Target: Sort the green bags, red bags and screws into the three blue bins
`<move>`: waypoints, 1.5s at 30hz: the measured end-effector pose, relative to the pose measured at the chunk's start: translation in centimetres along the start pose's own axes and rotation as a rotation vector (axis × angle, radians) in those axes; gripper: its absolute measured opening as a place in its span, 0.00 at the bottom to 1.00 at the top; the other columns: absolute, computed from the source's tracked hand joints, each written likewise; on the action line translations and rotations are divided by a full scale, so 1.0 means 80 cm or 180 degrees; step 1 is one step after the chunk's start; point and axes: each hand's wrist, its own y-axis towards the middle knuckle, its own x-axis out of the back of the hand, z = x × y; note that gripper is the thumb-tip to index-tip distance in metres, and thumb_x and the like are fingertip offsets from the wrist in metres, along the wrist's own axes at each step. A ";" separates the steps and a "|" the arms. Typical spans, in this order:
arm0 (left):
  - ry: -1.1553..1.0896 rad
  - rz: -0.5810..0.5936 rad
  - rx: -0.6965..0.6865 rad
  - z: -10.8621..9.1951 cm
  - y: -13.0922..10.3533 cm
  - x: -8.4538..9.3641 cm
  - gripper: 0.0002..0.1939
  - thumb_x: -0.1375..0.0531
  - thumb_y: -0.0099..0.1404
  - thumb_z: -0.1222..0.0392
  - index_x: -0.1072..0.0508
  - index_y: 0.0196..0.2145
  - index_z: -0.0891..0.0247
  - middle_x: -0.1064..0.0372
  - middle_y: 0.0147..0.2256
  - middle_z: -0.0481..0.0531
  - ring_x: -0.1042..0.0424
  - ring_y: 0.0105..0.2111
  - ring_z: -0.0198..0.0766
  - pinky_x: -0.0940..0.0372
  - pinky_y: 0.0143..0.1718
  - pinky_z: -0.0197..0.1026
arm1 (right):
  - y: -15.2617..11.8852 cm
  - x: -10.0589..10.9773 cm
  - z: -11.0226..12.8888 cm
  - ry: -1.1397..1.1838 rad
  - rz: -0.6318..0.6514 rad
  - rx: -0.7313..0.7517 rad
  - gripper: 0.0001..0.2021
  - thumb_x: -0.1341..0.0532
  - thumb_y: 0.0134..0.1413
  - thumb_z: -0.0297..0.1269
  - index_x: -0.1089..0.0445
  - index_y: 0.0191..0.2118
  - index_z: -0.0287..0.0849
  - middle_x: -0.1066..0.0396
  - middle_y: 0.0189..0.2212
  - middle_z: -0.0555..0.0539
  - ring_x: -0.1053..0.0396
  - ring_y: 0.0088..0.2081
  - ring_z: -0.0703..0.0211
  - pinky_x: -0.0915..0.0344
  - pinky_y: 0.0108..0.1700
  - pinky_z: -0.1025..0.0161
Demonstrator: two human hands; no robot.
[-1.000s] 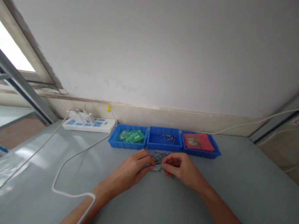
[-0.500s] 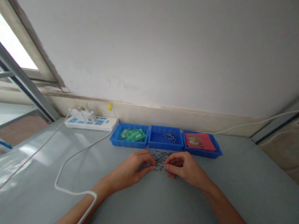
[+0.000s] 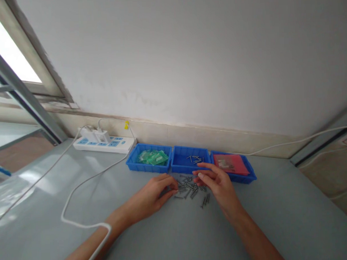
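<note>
At the far left, a window (image 3: 13, 50) is crossed by a slanting metal post (image 3: 28, 99), and below it a sheet of clear plastic (image 3: 20, 198) is spread on the grey counter (image 3: 168, 236). A white power strip (image 3: 118, 148) is set near the wall, with white plugs (image 3: 103, 137) fitted into it. A white cable (image 3: 80, 225) is looped across the counter, and its near end is seen passing across the left forearm.

Next, a blue left tray (image 3: 148, 167) is filled with green packets (image 3: 153, 157). In front of it, the left hand (image 3: 155, 193) is lowered at the left edge of a loose pile of metal screws (image 3: 189, 187); its thumb and forefinger are held narrowly apart, and whether anything is pinched there cannot be told. The pile is scattered on the counter in front of the blue middle tray (image 3: 180, 160), in which a few more screws are seen.

The right hand (image 3: 218, 187) is held above the pile's right side, its fingers overlapping the tray's front edge in view. The forefinger is stretched forward, parted from the thumb; whether a screw is held cannot be told. Farther right, a red packet (image 3: 240, 164) is contained in the blue right tray (image 3: 243, 178).
</note>
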 end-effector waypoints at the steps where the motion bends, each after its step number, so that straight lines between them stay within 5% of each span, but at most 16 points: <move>1: -0.0006 0.0001 -0.0010 0.000 0.000 0.000 0.06 0.44 0.73 0.63 0.27 0.40 0.60 0.28 0.38 0.50 0.28 0.39 0.38 0.35 0.43 0.38 | -0.001 0.000 -0.002 -0.0065 0.0085 0.0014 0.18 0.29 0.46 0.46 0.24 0.42 0.43 0.19 0.33 0.44 0.22 0.30 0.56 0.26 0.35 0.59; 9: -0.0164 -0.0223 -0.0126 -0.009 -0.002 0.001 0.06 0.44 0.74 0.62 0.27 0.40 0.60 0.28 0.37 0.48 0.28 0.38 0.36 0.35 0.42 0.35 | -0.009 -0.005 -0.007 -0.0651 0.0600 -0.0024 0.11 0.33 0.52 0.43 0.23 0.37 0.42 0.23 0.27 0.49 0.27 0.25 0.61 0.31 0.29 0.64; 14: -0.0258 -0.0404 -0.0188 -0.019 0.001 0.004 0.06 0.44 0.74 0.61 0.28 0.38 0.60 0.28 0.35 0.48 0.28 0.36 0.35 0.34 0.40 0.35 | -0.009 -0.007 -0.007 -0.0399 0.0973 -0.0143 0.13 0.31 0.51 0.45 0.21 0.36 0.41 0.22 0.28 0.47 0.25 0.28 0.60 0.30 0.32 0.63; 22: 0.0219 -0.0246 -0.0173 -0.013 -0.002 0.001 0.06 0.44 0.74 0.61 0.28 0.42 0.59 0.29 0.39 0.50 0.28 0.41 0.38 0.34 0.44 0.38 | -0.006 -0.004 -0.005 -0.0304 0.0774 -0.0301 0.15 0.31 0.49 0.48 0.20 0.33 0.40 0.21 0.27 0.45 0.27 0.27 0.60 0.31 0.32 0.63; 30: 0.0782 0.0330 -0.0370 -0.015 -0.003 0.010 0.04 0.39 0.67 0.62 0.26 0.40 0.61 0.28 0.39 0.54 0.28 0.41 0.44 0.34 0.42 0.42 | -0.003 0.000 -0.003 -0.0532 0.0344 -0.0040 0.13 0.31 0.49 0.47 0.22 0.28 0.41 0.24 0.23 0.47 0.30 0.24 0.60 0.33 0.29 0.63; 38: 0.0807 0.0396 -0.0458 -0.016 -0.001 0.007 0.07 0.44 0.71 0.66 0.26 0.36 0.62 0.30 0.36 0.52 0.29 0.37 0.41 0.35 0.38 0.39 | -0.003 0.002 0.007 0.0275 -0.0056 0.0215 0.15 0.30 0.48 0.42 0.22 0.44 0.47 0.21 0.47 0.44 0.23 0.40 0.53 0.28 0.39 0.59; 45: 0.0676 0.0317 -0.0471 -0.005 -0.001 0.001 0.09 0.46 0.74 0.63 0.27 0.38 0.61 0.29 0.37 0.52 0.28 0.38 0.40 0.35 0.40 0.38 | -0.003 0.004 -0.004 -0.0403 -0.0163 0.0323 0.11 0.33 0.51 0.43 0.24 0.39 0.43 0.22 0.33 0.45 0.25 0.29 0.56 0.28 0.33 0.59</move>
